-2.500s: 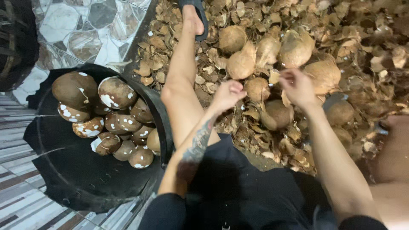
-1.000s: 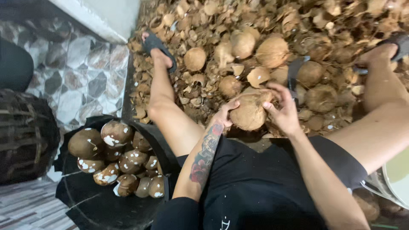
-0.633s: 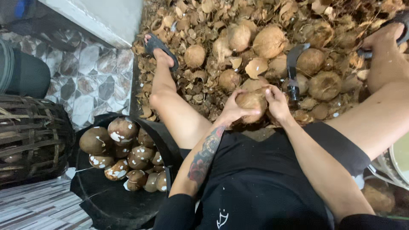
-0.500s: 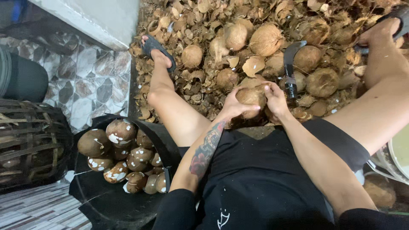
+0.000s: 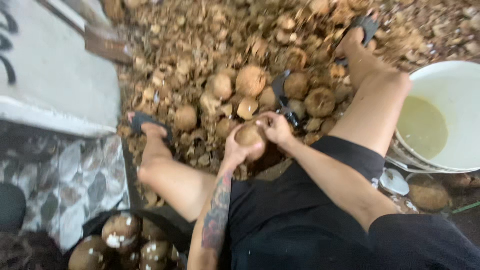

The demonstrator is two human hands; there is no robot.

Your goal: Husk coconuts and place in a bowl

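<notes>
A brown coconut (image 5: 249, 135) is gripped between both my hands, just above my lap. My left hand (image 5: 235, 151) cups it from below and the left side. On its right side and top rests my right hand (image 5: 275, 128), fingers curled over the shell. Several more whole coconuts (image 5: 250, 80) lie in the heap of husk pieces straight ahead. A dark-handled tool (image 5: 285, 102) lies among them, just beyond my right hand.
A white bucket (image 5: 450, 85) holding cloudy greenish liquid stands at the right by my right knee. A black tub (image 5: 145, 220) with peeled coconuts (image 5: 120, 232) sits at the lower left. My sandalled feet (image 5: 147, 125) rest on the husk pile. A patterned tile floor lies left.
The view has swung right, so the white bucket has appeared and the tub has slid to the bottom edge. Both hands have kept hold of the coconut and drawn it slightly closer.
</notes>
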